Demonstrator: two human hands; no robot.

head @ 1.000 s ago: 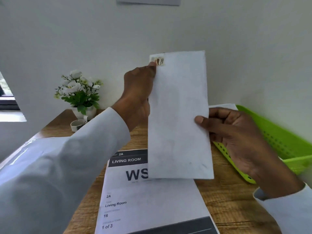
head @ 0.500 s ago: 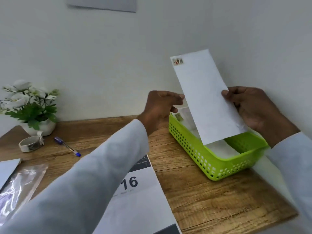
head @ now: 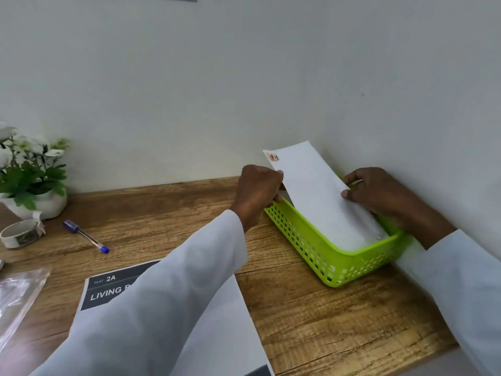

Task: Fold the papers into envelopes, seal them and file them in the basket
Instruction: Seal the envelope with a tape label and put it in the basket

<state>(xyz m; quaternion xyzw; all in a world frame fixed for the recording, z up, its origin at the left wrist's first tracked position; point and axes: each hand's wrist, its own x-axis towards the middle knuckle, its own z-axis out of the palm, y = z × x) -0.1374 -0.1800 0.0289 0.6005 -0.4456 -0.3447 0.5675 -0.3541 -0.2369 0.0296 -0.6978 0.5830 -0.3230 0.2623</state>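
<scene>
Between both hands, left [head: 259, 189] and right [head: 379, 194] gripping its edges, the envelope [head: 320, 196] leans into the basket [head: 325, 256].

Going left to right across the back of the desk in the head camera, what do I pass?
Flower pot → tape roll → pen → left hand → envelope → right hand, with the green basket beneath the envelope.

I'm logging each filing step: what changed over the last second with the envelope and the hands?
The white stamped envelope went from upright above the table down and right into the green plastic basket, its lower end now inside. The left hand slid from its top corner to its side edge. The right hand kept its grip on the other edge.
</scene>
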